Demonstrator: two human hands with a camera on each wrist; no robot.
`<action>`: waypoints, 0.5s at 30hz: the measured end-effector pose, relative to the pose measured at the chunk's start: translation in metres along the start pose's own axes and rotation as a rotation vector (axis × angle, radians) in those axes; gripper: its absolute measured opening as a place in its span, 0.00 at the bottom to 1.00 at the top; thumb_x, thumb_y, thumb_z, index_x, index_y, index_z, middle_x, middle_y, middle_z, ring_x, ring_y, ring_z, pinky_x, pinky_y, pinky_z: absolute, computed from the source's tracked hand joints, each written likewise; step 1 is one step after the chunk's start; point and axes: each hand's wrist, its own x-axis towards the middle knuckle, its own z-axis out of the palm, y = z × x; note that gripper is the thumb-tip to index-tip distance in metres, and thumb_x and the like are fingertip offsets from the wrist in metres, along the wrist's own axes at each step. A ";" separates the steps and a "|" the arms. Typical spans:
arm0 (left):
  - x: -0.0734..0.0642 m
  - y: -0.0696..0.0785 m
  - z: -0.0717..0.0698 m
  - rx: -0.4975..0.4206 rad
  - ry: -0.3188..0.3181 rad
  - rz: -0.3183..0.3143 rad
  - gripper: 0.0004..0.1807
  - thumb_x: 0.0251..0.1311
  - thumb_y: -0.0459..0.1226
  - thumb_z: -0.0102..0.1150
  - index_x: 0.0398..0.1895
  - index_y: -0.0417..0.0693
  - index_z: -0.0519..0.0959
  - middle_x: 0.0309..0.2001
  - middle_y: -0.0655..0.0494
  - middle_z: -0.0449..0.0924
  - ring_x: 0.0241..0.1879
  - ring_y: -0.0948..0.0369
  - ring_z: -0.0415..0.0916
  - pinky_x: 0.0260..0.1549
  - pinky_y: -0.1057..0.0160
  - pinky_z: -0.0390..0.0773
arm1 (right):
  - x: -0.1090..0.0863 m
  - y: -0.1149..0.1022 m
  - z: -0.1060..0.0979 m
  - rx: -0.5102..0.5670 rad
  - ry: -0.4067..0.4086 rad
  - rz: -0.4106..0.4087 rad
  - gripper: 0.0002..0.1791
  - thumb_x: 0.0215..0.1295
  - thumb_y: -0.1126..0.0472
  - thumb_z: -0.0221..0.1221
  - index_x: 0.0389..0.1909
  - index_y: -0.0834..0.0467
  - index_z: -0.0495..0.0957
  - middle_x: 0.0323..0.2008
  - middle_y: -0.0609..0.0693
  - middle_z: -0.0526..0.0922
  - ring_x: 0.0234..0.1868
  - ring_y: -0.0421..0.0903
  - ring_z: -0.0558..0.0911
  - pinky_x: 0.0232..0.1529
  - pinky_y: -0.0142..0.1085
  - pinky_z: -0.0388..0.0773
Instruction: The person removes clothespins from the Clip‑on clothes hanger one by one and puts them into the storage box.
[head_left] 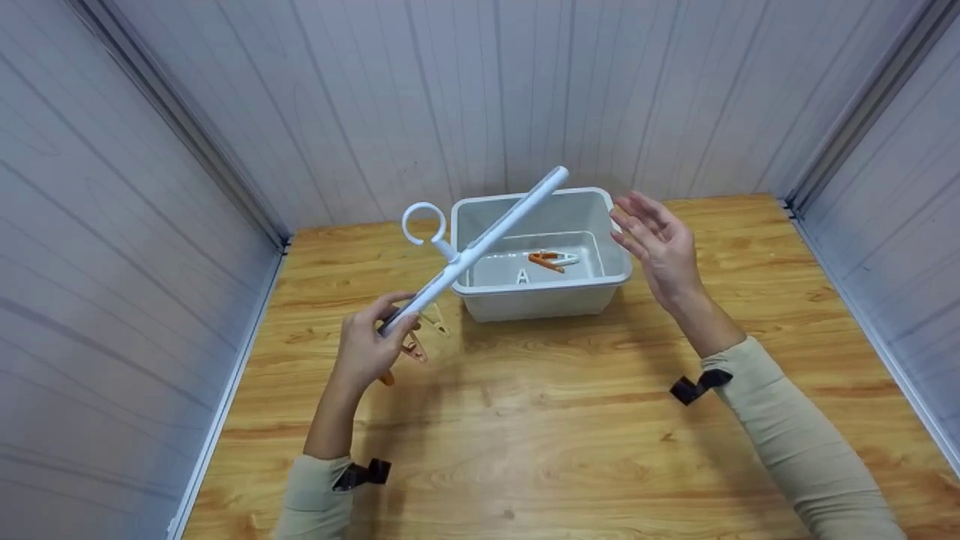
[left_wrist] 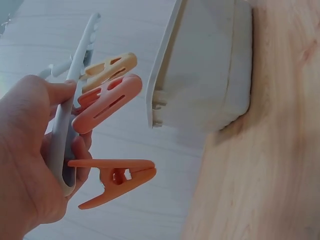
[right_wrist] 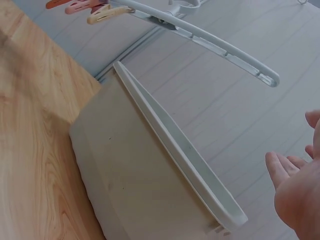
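White hanger [head_left: 480, 245]: one, in my left grip, raised slantwise at the centre of the head view, its lower end in my hand.

Bench [head_left: 517, 435]: wood-grained, filling the lower half of the head view; bears the tub.

Tub [head_left: 540, 304]: pale grey, upright, just above centre in the head view. The hanger's upper half passes above its left part; my guess is that it stands between my hands so either can reach in.

Hanger, detail: bar tilted, far end toward the upper right of the head view; ring hook [head_left: 445, 250] at mid-bar, on its upper-left side. Almost all the bar lies beyond my fingers, which I judge leaves its length free for the other hand.

Left grip [head_left: 367, 341]: thumb and fingers closed about the bar's lower end.

Right grip [head_left: 664, 259]: spread loosely, holding nothing, beside the tub's right rim.

Clips at the hanger: yellow clip [left_wrist: 112, 67], pink clip [left_wrist: 107, 102] and orange clip [left_wrist: 127, 175], along the bar beside my left fingers; how each is fixed is hidden.

Clips in the tub: orange-brown clip [head_left: 545, 260], white clip [head_left: 571, 259] touching it or nearly so, small white clip [head_left: 523, 277] by the near wall.
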 end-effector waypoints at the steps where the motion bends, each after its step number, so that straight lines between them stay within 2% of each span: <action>1: 0.002 0.000 -0.001 0.018 -0.004 0.014 0.17 0.75 0.34 0.72 0.64 0.45 0.89 0.40 0.45 0.97 0.34 0.51 0.94 0.34 0.70 0.83 | -0.001 0.000 -0.001 -0.002 0.000 0.000 0.30 0.88 0.69 0.53 0.84 0.73 0.61 0.63 0.45 0.89 0.64 0.40 0.90 0.64 0.33 0.90; 6: 0.008 0.003 -0.007 0.094 -0.018 0.081 0.17 0.74 0.34 0.74 0.63 0.46 0.90 0.40 0.48 0.97 0.35 0.52 0.94 0.34 0.67 0.82 | -0.006 -0.003 -0.006 -0.010 -0.005 -0.004 0.29 0.87 0.70 0.54 0.82 0.73 0.63 0.65 0.48 0.89 0.66 0.42 0.90 0.64 0.34 0.90; 11: 0.013 0.005 -0.011 0.187 -0.023 0.130 0.16 0.71 0.37 0.77 0.60 0.48 0.92 0.42 0.48 0.97 0.34 0.51 0.91 0.35 0.61 0.79 | -0.010 -0.006 -0.010 -0.029 -0.033 -0.005 0.30 0.86 0.71 0.53 0.83 0.75 0.61 0.61 0.41 0.90 0.66 0.40 0.90 0.65 0.35 0.89; 15: 0.016 0.006 -0.011 0.262 -0.051 0.174 0.16 0.70 0.39 0.77 0.59 0.50 0.92 0.43 0.45 0.96 0.34 0.49 0.87 0.36 0.54 0.79 | -0.011 -0.009 -0.015 -0.086 -0.072 -0.017 0.31 0.85 0.73 0.53 0.84 0.74 0.61 0.62 0.38 0.89 0.66 0.36 0.89 0.65 0.33 0.89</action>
